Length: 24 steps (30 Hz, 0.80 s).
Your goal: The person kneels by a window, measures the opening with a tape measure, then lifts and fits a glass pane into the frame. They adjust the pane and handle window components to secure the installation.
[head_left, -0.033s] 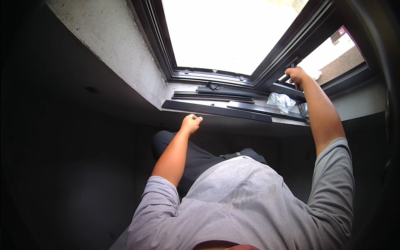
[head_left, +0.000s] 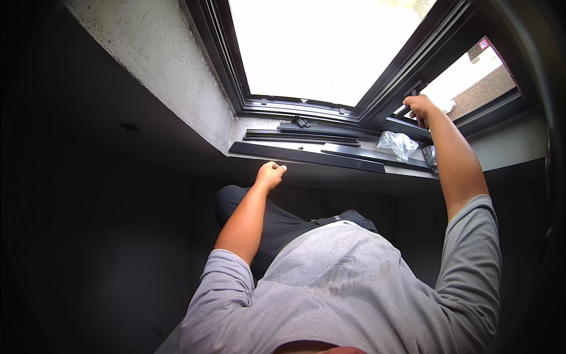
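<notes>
My right hand is raised to the dark window frame on the right. Its fingers are closed round a dark window handle, of which only small parts show beside the fist. My left hand is held just in front of the sill edge, fingers curled together. A small pale spot shows at its fingertips, too small to name. Beyond that hand, a long flat black strip lies along the front of the sill. Behind it lie several thinner black profiles and a small black fitting.
A crumpled clear plastic bag rests on the sill at the right, with a darker bag next to my right forearm. A large bright window pane is ahead. A rough concrete wall slants along the left.
</notes>
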{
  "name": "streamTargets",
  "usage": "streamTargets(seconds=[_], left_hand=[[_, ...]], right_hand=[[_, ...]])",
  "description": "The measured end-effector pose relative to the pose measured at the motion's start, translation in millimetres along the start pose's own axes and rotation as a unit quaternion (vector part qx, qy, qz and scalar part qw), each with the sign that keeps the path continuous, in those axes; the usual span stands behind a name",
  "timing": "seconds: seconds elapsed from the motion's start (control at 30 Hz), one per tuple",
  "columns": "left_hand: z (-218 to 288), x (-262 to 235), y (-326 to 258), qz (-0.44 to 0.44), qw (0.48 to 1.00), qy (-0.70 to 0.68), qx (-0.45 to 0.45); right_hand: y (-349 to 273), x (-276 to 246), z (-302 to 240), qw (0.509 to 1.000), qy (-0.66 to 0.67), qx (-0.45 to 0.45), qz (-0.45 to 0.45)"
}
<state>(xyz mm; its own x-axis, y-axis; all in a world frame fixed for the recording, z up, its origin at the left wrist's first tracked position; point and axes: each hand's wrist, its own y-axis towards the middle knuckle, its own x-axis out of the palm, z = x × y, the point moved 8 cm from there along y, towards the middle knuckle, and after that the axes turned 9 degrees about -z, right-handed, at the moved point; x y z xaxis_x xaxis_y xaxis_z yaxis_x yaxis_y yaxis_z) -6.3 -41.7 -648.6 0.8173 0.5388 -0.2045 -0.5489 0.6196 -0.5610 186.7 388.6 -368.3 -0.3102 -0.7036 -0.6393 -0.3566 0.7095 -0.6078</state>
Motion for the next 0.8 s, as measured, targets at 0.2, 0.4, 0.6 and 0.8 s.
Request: streamTargets(seconds=[0.2,0.4,0.6,0.8], left_hand=[[-2,-1,1,0.004,1.000,0.008,0.002],[1,0,-1,0.000,1.000,0.006,-0.006],[-3,0,2,0.001,1.000,0.012,-0.007],[-2,0,1,-0.001,1.000,0.018,-0.009]], right_hand=[[-2,1,0,1.000,0.005,0.001,0.005],[5,-1,4,1.000,0.006,-0.005,0.010],[-1,2,0,1.000,0.019,-0.001,0.008],[-6,3,-1,1.000,0.020,0.010,0.003]])
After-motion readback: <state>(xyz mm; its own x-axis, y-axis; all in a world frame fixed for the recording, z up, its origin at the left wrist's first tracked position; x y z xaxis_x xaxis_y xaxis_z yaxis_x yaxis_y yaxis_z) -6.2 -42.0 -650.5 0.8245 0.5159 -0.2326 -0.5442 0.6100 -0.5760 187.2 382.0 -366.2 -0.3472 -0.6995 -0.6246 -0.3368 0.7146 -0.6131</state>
